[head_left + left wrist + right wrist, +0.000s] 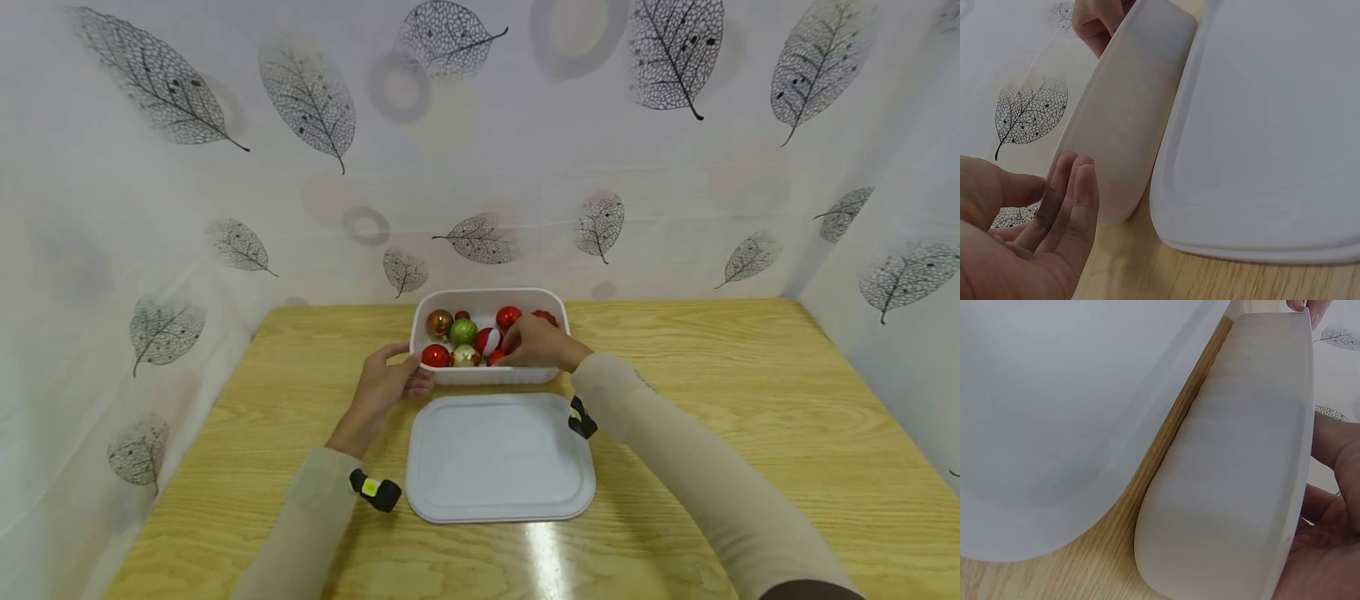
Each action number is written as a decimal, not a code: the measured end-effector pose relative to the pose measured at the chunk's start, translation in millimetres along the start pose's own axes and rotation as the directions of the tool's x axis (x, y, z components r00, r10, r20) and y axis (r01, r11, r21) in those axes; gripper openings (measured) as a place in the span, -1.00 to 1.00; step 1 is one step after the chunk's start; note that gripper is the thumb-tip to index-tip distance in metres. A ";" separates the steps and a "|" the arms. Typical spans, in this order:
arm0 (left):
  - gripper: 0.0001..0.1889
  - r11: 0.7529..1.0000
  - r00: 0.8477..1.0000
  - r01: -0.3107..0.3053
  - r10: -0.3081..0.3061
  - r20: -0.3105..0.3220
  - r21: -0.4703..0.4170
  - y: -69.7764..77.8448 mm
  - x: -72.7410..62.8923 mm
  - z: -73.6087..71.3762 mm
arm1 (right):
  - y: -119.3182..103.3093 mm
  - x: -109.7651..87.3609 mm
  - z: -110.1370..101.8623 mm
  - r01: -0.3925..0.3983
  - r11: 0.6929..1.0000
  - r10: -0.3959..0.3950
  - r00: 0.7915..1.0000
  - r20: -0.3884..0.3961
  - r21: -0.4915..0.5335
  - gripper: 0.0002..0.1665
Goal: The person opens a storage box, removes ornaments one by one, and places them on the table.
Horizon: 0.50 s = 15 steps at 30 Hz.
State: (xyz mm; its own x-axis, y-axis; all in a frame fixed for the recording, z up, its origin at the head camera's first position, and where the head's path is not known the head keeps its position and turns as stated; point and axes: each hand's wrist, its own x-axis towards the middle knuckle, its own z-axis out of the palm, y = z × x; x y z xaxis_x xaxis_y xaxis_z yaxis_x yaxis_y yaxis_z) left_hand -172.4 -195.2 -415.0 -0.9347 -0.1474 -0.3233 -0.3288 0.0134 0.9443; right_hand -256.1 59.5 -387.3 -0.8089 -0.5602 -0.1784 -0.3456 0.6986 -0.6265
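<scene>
"Well, start with the left hand [382, 385]: what has it got?"

"A pinch on the white plastic container [495, 377], at its near left corner. Thumb and fingertips come close together with the rim between them, the fingers only slightly bent against the outer wall."

"And the right hand [538, 343]?"

"It reaches over the near rim into the right part of the container, fingers bent down among the baubles [462, 332]. Whether they've closed round one I can't tell; the fingertips are hidden."

"Which baubles sit nearest to it?"

"A red-and-white one [488, 341] just left of the fingers, a red one [495, 357] by the near wall, a shiny red one [508, 317] toward the far side, and a partly covered dark red one [547, 317] at the far right."

"Further left?"

"A glittery green one [462, 332], a copper-coloured one [439, 322] near the far left corner, then a glossy red one [436, 356] in the near left corner with a pale gold one [465, 356] beside it."

"Outside the container?"

"A white lid [501, 458] lies on the wood-grain table [300, 383] just in front, a thin strip of wood between the two. Beige sleeves [667, 442] cover both forearms, and behind everything hangs a white leaf-print cloth [510, 167]."
</scene>
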 end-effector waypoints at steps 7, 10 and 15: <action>-0.52 1.000 1.000 -0.004 0.004 0.001 0.001 0.8 -0.9 1.1 | 0.9 -1.2 -0.8 -0.019 0.999 0.019 1.000 0.006 0.030 -0.63; -0.52 1.000 1.000 -0.007 0.007 0.002 0.002 1.1 -1.3 1.2 | 2.0 -0.9 -2.1 -0.006 1.000 0.006 1.000 -0.002 0.019 -0.63; -0.52 1.000 1.000 -0.008 0.008 0.001 0.000 1.3 -2.3 0.9 | 0.0 -0.8 -7.4 0.017 0.999 -0.017 1.000 -0.022 0.029 -0.63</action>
State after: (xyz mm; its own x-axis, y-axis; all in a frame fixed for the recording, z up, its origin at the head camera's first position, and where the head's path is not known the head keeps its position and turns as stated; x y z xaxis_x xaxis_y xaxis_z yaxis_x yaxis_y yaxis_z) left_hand -170.8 -194.0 -413.1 -0.9376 -0.1462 -0.3154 -0.3209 0.0149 0.9470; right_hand -259.0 63.2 -381.6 -0.8132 -0.5620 -0.1513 -0.3458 0.6756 -0.6511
